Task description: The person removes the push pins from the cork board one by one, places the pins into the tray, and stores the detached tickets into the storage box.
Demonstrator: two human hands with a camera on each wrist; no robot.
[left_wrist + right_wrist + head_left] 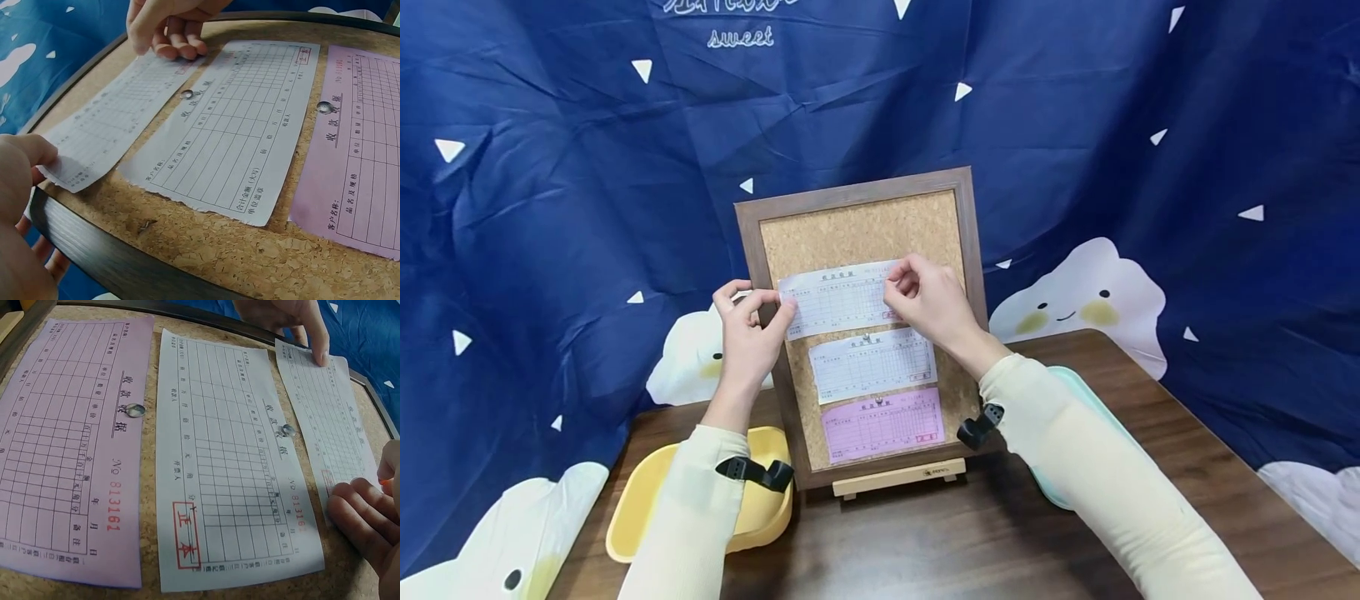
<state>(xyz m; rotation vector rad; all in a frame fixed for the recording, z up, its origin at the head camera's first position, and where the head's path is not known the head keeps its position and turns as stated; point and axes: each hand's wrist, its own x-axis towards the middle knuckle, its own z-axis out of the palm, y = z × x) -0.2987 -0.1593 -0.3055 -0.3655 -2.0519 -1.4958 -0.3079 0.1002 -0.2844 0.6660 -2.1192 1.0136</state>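
At lower left, the left hand holds the near end of the leftmost white slip; the right hand curls its fingers at the far end. Alongside, the middle white slip and pink slip, each bearing a clear pin, overlie dark-framed cork.

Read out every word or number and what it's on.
"sweet": blue backdrop.
"No 813161": pink slip.
"正本": middle slip.
"客户名称": pink and middle slips.
"品名及规格": same slips.
"合计金额(大写)": middle slip.
"单位盖章": middle slip.
"收款人": middle slip.
"收款…据": both slips, pin over one character.
Too small or blurred: print on the top slip, logo on the stand, much other fine print.
Cut off: lettering above "sweet".
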